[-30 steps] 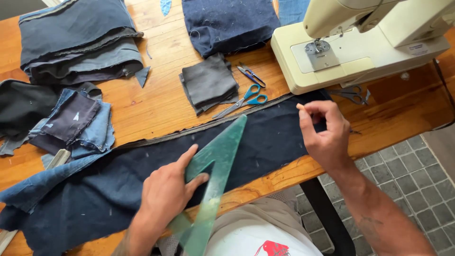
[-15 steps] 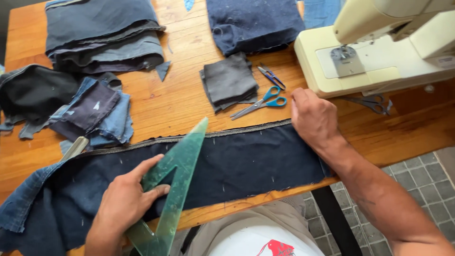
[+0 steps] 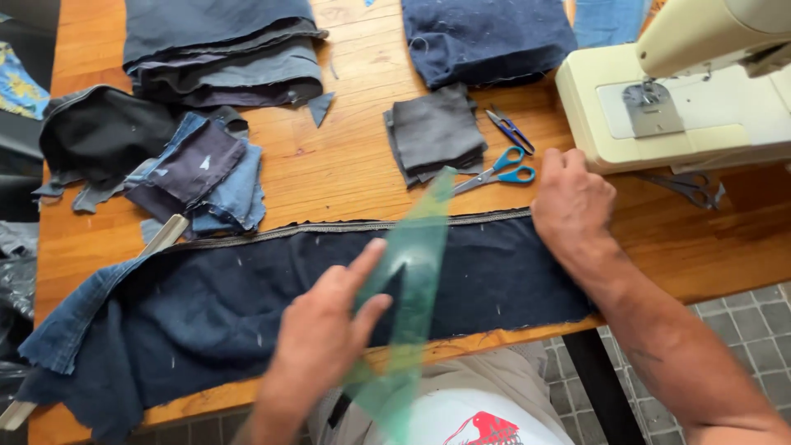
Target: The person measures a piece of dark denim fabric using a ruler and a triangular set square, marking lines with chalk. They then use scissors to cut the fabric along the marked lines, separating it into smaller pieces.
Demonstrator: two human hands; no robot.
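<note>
Warm, grained wooden worktop (image 3: 346, 169), planks running left to right. Across its near edge, a long strip of dark navy denim (image 3: 247, 305), matte and slightly linty, frayed along the near side, a stitched seam along the far side. At far right, a cream sewing machine (image 3: 692, 91), smooth and boxy, with a metal needle plate. At far left, a stack of folded grey and blue cloth (image 3: 222, 53); at far middle, a folded navy piece (image 3: 486, 37). Between them, a small square pile of charcoal patches (image 3: 435, 133). Left hand (image 3: 325, 330) spread, fingers flat on a translucent green plastic set square (image 3: 412, 272), blurred, lying over the strip. Right hand (image 3: 573, 202) pressed flat, fingers together, on the strip's far right end. Just beyond it, blue-handled scissors (image 3: 498, 170) and small thread snips (image 3: 511, 129).
</note>
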